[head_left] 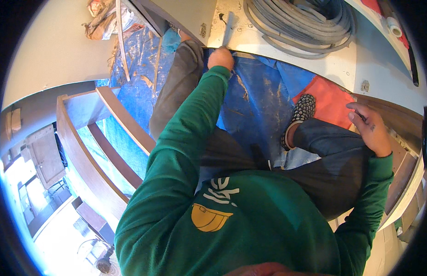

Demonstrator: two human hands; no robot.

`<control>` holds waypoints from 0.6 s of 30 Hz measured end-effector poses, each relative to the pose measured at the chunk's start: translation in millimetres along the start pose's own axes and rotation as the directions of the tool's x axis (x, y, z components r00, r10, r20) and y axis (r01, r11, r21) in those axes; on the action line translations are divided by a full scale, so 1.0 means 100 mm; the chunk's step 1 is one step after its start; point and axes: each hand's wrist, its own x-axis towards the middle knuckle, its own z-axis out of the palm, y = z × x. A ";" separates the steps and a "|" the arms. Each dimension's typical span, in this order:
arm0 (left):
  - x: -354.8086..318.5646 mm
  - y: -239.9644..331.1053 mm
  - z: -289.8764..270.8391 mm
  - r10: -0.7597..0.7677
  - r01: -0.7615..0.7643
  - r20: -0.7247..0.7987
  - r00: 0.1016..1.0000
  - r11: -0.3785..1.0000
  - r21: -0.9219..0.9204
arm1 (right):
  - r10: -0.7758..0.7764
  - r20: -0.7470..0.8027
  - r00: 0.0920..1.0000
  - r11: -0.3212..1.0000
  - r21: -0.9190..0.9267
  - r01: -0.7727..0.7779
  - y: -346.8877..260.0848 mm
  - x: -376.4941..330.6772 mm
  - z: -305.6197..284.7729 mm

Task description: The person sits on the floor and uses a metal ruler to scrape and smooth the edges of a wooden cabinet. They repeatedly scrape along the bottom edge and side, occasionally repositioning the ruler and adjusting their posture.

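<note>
My left hand point(221, 59) reaches forward, closed at the front edge of a pale board point(287, 57). A narrow grey-blue tool point(228, 28) sticks up out of the fist over the board; it is blurred and its kind is unclear. My right hand point(373, 131) is off to the right above my bent knee, its thumb and fingers closed on a small dark thing point(360, 115) too small to name. A short black piece point(221, 17) lies on the board beside the tool.
A coil of grey cable point(310, 30) rests on the board. Blue sheeting point(255, 99) and a red sheet point(330, 103) cover the floor around my feet. At the left stands a curved wooden frame point(87, 152). Wood strips point(121, 41) and crumpled wrapping point(108, 20) lie far left.
</note>
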 end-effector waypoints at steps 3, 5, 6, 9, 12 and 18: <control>-0.11 0.17 0.10 0.172 -0.175 0.066 0.983 0.984 0.036 | -0.006 0.007 1.000 0.999 -0.031 0.006 -0.04 0.01 0.00; -0.25 0.32 0.22 0.266 -0.271 0.071 0.961 0.960 0.070 | -0.042 0.007 0.999 0.999 0.001 0.042 -0.05 0.04 0.02; -0.30 0.36 0.17 0.282 -0.286 0.075 0.957 0.956 0.060 | -0.049 0.000 0.999 0.999 0.016 0.049 -0.04 0.03 0.01; -0.40 0.34 -0.02 0.351 -0.358 0.100 0.931 0.932 0.061 | -0.014 0.011 1.000 1.000 -0.015 0.014 -0.10 0.01 0.00; -0.45 0.22 -0.29 0.411 -0.411 0.009 0.912 0.912 0.018 | -0.010 0.026 1.000 1.000 -0.026 0.010 -0.04 0.02 -0.01; -1.05 0.60 -0.90 0.698 -0.668 0.067 0.713 0.705 -0.238 | -0.230 -0.121 0.966 0.972 0.023 0.234 -0.21 0.09 0.08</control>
